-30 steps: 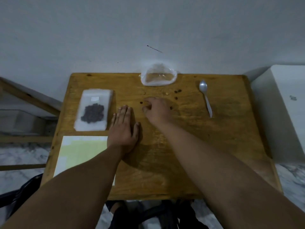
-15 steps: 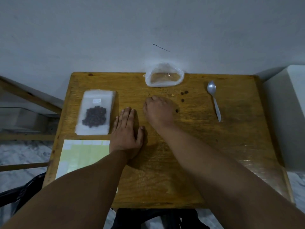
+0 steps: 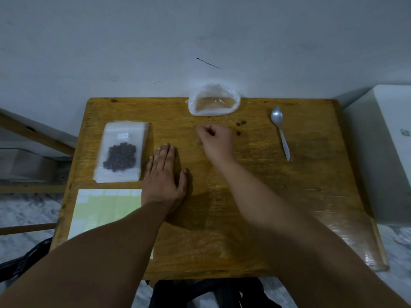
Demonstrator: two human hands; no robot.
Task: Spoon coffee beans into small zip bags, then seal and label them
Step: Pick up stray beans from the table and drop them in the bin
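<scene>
Right hand (image 3: 219,140) lifted, fingers curled, contents unclear, left hand (image 3: 165,174) flat, bag label (image 3: 123,135) unreadable

Desk, wall and what stands around them

A wooden desk (image 3: 278,196) stands pushed against a grey-white wall (image 3: 200,36) bearing a short dark streak (image 3: 208,63). A white box-like unit (image 3: 387,152) sits just beside its right edge; marbled floor (image 3: 24,214) shows past its left edge.
</scene>
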